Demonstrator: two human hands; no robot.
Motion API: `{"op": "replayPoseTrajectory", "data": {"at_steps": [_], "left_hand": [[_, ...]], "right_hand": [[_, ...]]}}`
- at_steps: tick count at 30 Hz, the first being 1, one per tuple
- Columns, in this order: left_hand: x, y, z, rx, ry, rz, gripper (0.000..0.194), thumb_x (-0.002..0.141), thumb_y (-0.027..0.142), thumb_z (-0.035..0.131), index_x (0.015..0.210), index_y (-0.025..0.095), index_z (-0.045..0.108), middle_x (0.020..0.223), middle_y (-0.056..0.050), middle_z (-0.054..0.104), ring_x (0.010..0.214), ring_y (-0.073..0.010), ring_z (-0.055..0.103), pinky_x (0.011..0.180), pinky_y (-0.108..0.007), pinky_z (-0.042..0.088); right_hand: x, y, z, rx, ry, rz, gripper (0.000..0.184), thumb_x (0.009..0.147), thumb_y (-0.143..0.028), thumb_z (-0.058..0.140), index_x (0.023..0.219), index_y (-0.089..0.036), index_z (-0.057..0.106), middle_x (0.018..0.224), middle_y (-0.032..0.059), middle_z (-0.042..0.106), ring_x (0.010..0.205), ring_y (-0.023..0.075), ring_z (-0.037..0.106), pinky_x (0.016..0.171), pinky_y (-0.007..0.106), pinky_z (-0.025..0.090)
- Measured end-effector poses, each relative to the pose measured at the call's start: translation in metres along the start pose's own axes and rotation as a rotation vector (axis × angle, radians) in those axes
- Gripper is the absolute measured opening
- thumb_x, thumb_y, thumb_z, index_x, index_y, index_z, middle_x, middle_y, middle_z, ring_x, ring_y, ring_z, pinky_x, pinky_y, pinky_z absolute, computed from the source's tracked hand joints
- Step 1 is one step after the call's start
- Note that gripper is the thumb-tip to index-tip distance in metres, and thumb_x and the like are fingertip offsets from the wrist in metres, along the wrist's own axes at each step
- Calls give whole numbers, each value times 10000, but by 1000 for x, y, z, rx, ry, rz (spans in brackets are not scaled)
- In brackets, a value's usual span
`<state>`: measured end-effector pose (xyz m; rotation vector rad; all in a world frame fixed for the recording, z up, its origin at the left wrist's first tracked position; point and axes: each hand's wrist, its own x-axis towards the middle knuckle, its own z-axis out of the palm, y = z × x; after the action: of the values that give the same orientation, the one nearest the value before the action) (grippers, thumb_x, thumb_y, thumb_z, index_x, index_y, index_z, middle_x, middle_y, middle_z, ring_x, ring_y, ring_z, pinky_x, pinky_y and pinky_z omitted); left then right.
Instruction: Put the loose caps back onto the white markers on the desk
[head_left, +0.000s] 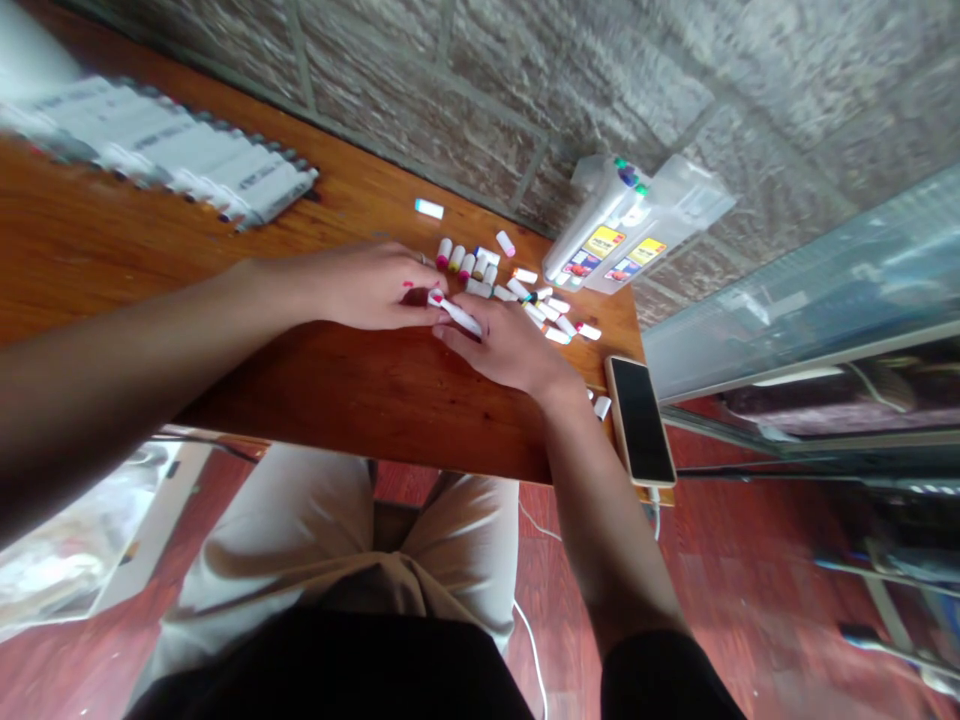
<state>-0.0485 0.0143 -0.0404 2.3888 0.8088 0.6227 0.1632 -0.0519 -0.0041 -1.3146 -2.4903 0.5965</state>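
Observation:
A slim white marker-like piece [459, 316] with a red spot at its round left end lies between my two hands, just above the table. My right hand [504, 342] is closed round its right part, the thumb underneath. The thumb and forefinger of my left hand [381, 286] close on its left end; red stains mark the skin there. Part of the piece is hidden by my fingers. Just beyond my fingertips, white marker caps [466, 266] with pink, yellow and other coloured ends stand or lie close together. More loose caps [556, 312] are scattered right of my right hand.
A row of grey-white markers [180, 150] lies at the back left of the wooden table [360, 390]. An open clear plastic case [611, 230] leans by the brick wall, a few markers inside. A phone [642, 420] with a cable lies at the right edge.

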Motion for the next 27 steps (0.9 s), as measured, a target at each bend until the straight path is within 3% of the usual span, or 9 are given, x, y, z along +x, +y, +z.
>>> {"op": "replayPoseTrajectory", "data": {"at_steps": [4,9,18,27], "left_hand": [[-1,7,-6,118,-145,5,374,939,450,588,911,98,714,809,-23,651,859,-161,622,923,-305,424],[-2,1,-3,156,-136,9,446,953,513,562,943,88,697,878,-21,680,876,-140,618,986,-329,436],[0,6,-5,254,-141,14,469,976,518,518,925,86,694,826,-10,675,734,-90,571,837,-260,467],[-1,6,-6,238,-142,2,522,950,537,523,943,42,691,853,-14,693,773,-76,575,882,-284,461]], "right_hand": [[-1,-2,-1,-17,-17,3,159,968,-327,574,938,-180,629,874,24,650,813,175,574,755,280,370],[-1,0,-1,-10,-12,-9,145,975,-310,567,962,-175,616,878,16,651,806,152,564,756,266,366],[-1,0,-1,-3,-10,-7,150,976,-309,567,973,-172,629,894,18,666,800,147,570,762,263,367],[-1,0,-1,8,1,-22,177,976,-326,571,987,-168,649,887,18,674,795,141,570,750,250,369]]}}
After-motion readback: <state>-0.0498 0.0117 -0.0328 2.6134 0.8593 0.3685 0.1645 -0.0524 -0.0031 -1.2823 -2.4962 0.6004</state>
